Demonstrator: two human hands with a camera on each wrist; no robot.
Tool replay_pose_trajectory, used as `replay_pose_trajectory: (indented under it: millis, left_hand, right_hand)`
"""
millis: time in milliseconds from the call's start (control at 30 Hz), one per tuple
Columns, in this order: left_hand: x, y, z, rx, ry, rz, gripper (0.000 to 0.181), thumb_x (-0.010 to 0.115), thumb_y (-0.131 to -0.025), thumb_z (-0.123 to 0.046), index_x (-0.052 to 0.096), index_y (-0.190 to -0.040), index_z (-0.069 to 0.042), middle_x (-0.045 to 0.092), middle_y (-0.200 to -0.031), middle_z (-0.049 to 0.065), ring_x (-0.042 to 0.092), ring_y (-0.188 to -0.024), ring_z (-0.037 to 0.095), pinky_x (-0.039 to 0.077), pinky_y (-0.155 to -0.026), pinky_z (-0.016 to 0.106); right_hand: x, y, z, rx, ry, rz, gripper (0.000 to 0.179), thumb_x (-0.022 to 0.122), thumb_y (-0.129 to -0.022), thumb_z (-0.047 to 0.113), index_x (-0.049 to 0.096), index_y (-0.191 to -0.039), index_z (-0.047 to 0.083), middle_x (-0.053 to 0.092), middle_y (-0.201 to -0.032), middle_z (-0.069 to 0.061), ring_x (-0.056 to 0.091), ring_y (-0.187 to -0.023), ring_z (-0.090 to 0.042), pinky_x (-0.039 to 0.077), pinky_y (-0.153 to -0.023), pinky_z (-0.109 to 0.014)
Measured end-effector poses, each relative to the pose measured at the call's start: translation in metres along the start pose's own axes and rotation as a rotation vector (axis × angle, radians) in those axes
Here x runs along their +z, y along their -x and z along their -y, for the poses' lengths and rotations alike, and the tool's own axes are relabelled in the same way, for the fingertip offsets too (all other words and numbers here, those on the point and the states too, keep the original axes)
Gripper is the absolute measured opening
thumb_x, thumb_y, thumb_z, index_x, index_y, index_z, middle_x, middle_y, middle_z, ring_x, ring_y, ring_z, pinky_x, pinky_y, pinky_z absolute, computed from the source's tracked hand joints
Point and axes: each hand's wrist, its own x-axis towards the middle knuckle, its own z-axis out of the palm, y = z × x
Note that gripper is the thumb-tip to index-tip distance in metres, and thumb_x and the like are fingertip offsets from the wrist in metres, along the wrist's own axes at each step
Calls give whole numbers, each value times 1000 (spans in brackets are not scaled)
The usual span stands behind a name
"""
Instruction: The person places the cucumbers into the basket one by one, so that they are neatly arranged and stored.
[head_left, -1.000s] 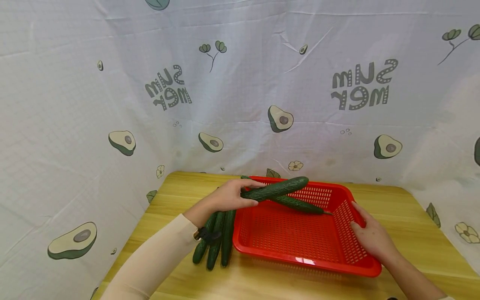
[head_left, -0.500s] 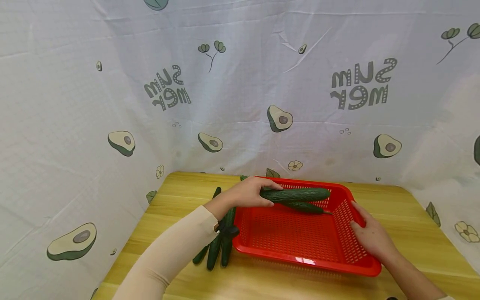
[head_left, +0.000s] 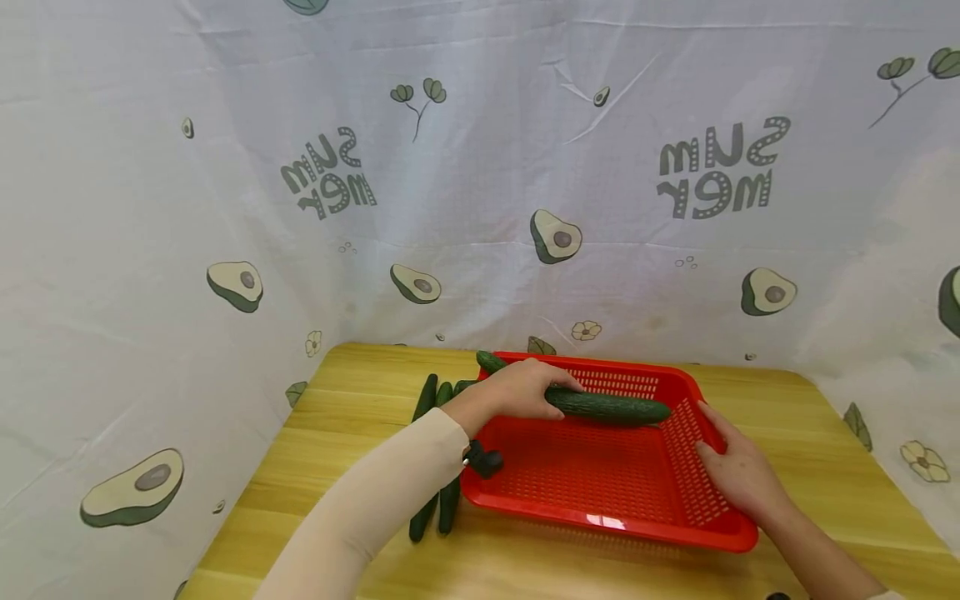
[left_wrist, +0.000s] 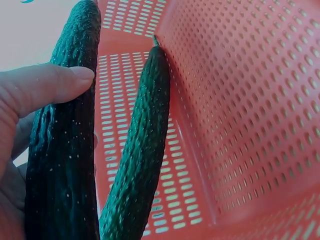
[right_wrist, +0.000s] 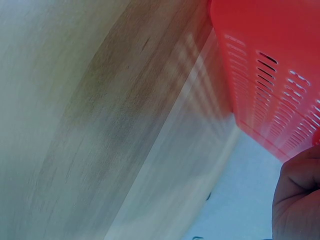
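Note:
My left hand [head_left: 528, 390] grips a dark green cucumber [head_left: 611, 407] that points right, low inside the red plastic basket [head_left: 585, 522]. Up close in the left wrist view, the thumb lies across this bumpy cucumber [left_wrist: 62, 165]. Beside it a second cucumber [left_wrist: 142, 135] lies against the basket's slotted floor and wall, stem end in the corner. In the head view that one is mostly covered; a green cucumber end [head_left: 489, 361] shows at the back left rim. My right hand [head_left: 738, 467] holds the basket's right rim, thumb on the inner side.
Several loose cucumbers [head_left: 448, 507] lie side by side on the wooden table [head_left: 315, 467], left of the basket and partly under the left forearm. A white curtain [head_left: 465, 183] printed with avocados hangs behind and along the sides.
My left hand has carried the cucumber rightward and down, from above the basket's left rim to low inside it; the cucumber has levelled out. The right hand keeps its hold on the basket.

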Motion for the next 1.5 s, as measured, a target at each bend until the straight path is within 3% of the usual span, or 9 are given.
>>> replay_pose_trajectory:
  millis: [267, 533, 867, 1500]
  left_hand:
    - [9, -14, -1, -13, -14, 41, 48, 77, -92, -25, 65, -138, -29, 63, -142, -9, 60, -128, 12, 49, -108, 29]
    - [20, -27, -3, -23, -90, 78, 46, 75, -94, -26, 64, -138, -33, 62, -142, -11, 58, -130, 11, 47, -110, 30]
    - [33, -36, -3, -4, -215, 65, 44, 75, -93, -30, 67, -136, -36, 69, -131, -14, 53, -110, 12, 48, -97, 25]
    - [54, -50, -3, 4, -368, 45, 42, 74, -94, -32, 68, -135, -36, 70, -131, -14, 58, -124, 16, 47, -107, 33]
  right_hand:
    - [0, -1, 0, 28, -52, 20, 68, 37, -109, 23, 0, -166, 16, 31, -146, -43, 64, -70, -21, 59, -60, -38]
    - [-1, -1, -4, 36, -72, 19, 68, 36, -110, 25, -1, -166, 19, 33, -144, -42, 64, -70, -21, 59, -60, -39]
    - [2, -1, 1, 24, -75, 10, 68, 39, -108, 22, 3, -166, 17, 34, -145, -42, 64, -72, -21, 59, -61, -38]
    - [1, -2, 0, 42, -88, 16, 67, 37, -110, 25, 0, -166, 20, 36, -142, -41, 64, -71, -21, 59, -59, -39]
